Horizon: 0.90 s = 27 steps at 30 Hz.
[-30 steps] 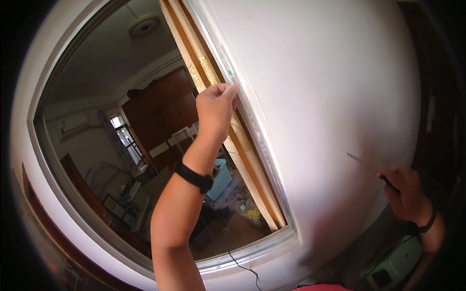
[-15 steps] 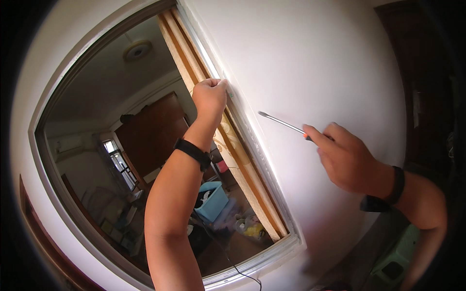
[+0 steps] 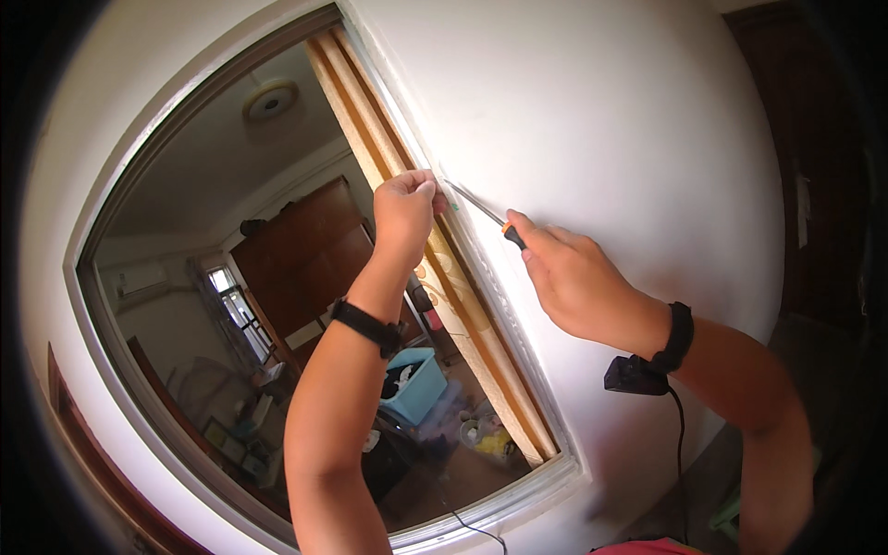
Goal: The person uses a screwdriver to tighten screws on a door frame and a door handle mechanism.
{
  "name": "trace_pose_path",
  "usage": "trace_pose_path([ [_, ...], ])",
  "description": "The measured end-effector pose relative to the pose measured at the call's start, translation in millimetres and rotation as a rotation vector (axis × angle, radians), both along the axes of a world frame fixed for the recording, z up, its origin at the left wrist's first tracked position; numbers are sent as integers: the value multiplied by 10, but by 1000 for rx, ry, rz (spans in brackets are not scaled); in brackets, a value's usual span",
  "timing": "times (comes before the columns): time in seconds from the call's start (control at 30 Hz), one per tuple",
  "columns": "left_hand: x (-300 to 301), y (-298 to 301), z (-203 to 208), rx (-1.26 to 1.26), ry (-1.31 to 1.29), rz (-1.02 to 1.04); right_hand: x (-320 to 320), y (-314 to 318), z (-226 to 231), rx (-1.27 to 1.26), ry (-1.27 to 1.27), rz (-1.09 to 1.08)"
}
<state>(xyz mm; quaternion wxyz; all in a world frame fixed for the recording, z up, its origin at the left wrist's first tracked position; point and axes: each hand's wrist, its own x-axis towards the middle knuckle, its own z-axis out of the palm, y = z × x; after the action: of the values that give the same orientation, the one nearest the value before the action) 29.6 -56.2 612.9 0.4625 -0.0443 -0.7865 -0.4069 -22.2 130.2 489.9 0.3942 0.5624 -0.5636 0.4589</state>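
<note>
My left hand (image 3: pixel 404 215) is raised to the right side of the window frame (image 3: pixel 511 344). Its thumb and fingertips are pinched together at the frame's edge; whatever they may hold is too small or hidden. In my right hand (image 3: pixel 587 287) is a screwdriver (image 3: pixel 479 204) with a black and orange handle and a metal shaft. The shaft slants up to the left, its tip right beside my left fingertips at the frame's edge. Whether the tip touches anything I cannot tell. A small green mark shows on the frame just below the tip.
Behind the window hangs a yellow-brown curtain (image 3: pixel 361 120). Through the opening, a blue bin (image 3: pixel 418 388) and a brown cabinet (image 3: pixel 301 245) stand in a dim room. White wall (image 3: pixel 610 120) spreads to the right. A black box (image 3: pixel 635 376) with a cable hangs by my right wrist.
My right hand has moved left and slightly up, bringing the screwdriver tip from over the bare wall to my left fingertips. The left hand stays pinched at the frame; the view has shifted a little.
</note>
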Motion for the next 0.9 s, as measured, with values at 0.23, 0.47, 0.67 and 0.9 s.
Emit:
trace_pose_path([
  [0.23,93,-81,-348,84,-197,-118,88,126,-137,216,36,-266],
  [0.47,24,27,-672,319,-136,-215,34,83,-135,238,105,-337],
  [0.67,-10,19,-706,332,-102,-211,38,110,-80,232,231,-417],
  [0.9,-19,77,-700,344,-63,-205,-8,37,-146,234,161,-324],
])
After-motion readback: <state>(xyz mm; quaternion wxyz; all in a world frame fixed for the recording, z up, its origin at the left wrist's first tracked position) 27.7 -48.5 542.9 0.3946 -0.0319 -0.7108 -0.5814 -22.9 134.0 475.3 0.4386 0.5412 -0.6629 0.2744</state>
